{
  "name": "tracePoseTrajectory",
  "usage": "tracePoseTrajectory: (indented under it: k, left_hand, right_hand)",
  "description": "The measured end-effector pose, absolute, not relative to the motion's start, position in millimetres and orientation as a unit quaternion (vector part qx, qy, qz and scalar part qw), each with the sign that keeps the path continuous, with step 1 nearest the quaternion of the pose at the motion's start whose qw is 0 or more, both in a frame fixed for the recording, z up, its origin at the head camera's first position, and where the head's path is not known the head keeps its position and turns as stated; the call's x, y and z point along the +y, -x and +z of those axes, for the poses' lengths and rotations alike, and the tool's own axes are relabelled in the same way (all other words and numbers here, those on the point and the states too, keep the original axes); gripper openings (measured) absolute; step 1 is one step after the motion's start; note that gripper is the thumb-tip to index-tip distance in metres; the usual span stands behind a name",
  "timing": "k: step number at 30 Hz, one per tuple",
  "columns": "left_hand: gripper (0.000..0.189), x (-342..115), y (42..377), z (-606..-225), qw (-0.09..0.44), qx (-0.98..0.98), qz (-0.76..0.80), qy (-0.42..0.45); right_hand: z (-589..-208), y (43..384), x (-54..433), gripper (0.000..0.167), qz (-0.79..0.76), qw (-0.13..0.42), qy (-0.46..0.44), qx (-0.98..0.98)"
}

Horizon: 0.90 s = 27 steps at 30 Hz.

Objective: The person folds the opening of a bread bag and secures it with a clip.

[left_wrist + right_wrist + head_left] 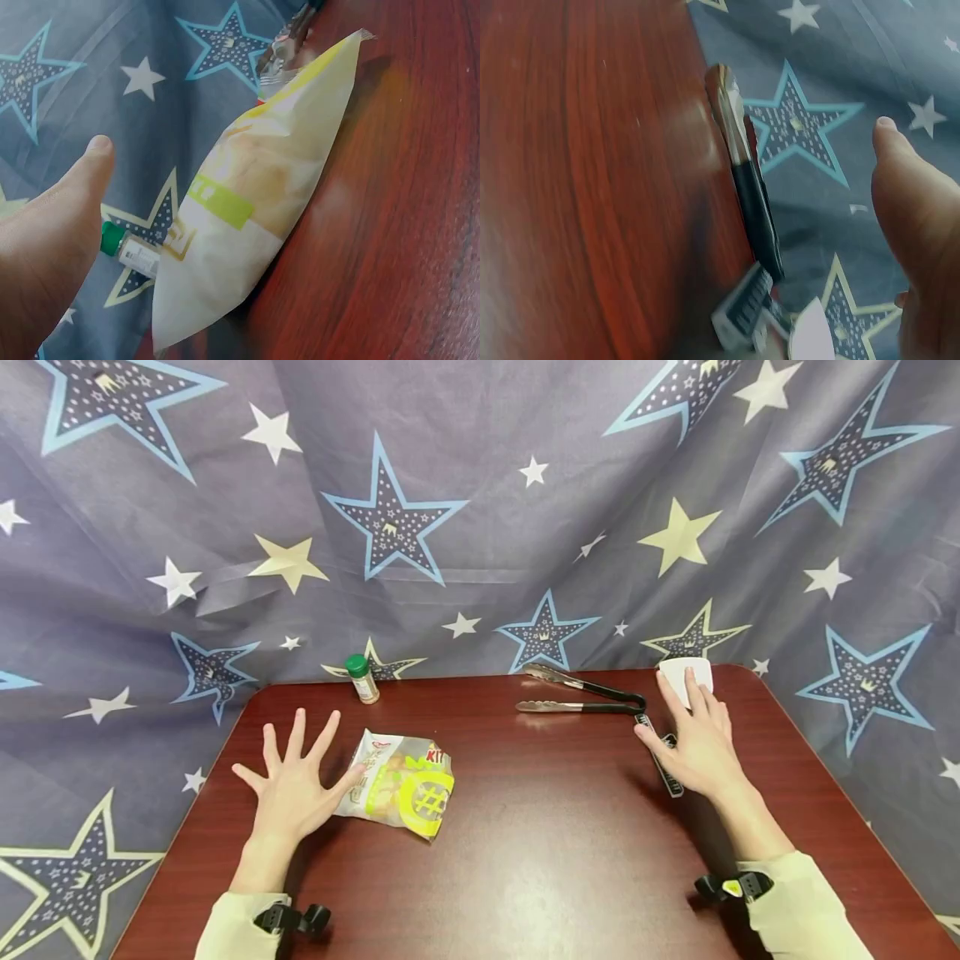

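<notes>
Above the left side of the table, my left hand (294, 785) has its fingers spread wide. Its thumb overlaps the edge of a printed plastic food bag (401, 785) in the head view, but the left wrist view has a gap between thumb and bag (240, 195). My right hand (701, 747) reaches over the far right with fingers extended, holding nothing. Its fingertips overlap a small white dish (696, 668), partly hidden; contact I cannot tell. Beside the thumb lies a flat black-and-white patterned piece (667, 777), near black-handled metal tongs (600, 707) lying spread.
A small green-capped shaker bottle (362, 683) stands near the table's back left edge. Behind the brown wooden table (510, 893) hangs a star-patterned cloth (480, 510). Dark wrist-worn devices sit at both cuffs.
</notes>
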State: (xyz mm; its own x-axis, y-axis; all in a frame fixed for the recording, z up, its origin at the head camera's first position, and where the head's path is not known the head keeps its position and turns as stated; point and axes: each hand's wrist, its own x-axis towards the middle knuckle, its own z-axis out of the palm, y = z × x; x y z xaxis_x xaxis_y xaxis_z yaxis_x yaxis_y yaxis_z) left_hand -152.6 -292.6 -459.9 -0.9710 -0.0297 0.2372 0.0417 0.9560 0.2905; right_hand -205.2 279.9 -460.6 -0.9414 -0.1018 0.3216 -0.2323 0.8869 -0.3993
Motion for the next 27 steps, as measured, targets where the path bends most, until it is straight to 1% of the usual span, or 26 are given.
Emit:
tracePoseTrajectory:
  k: [6, 10, 14, 22, 27]
  left_hand:
    - [0.091, -287.2, 155.8, -459.9, 0.130, -0.982, -0.133, 0.026]
    - [0.090, -279.2, 160.9, -459.5, 0.147, -0.980, -0.127, 0.048]
    - [0.086, -268.7, 167.3, -455.7, 0.153, -0.977, -0.126, 0.076]
    - [0.080, -245.4, 181.4, -449.3, 0.131, -0.973, -0.148, 0.121]
    - [0.078, -232.7, 190.7, -448.6, 0.126, -0.970, -0.149, 0.145]
  right_hand:
    - [-458.3, 208.0, 252.4, 0.085, 0.235, 0.162, -0.132, -0.949]
    - [-458.6, 210.3, 235.6, 0.086, 0.256, 0.147, -0.152, -0.943]
    - [-457.9, 214.1, 215.5, 0.089, 0.274, 0.135, -0.172, -0.937]
    - [-448.6, 214.9, 164.6, 0.092, 0.308, 0.084, -0.212, -0.924]
    - [-453.3, 217.3, 133.7, 0.093, 0.321, 0.077, -0.244, -0.912]
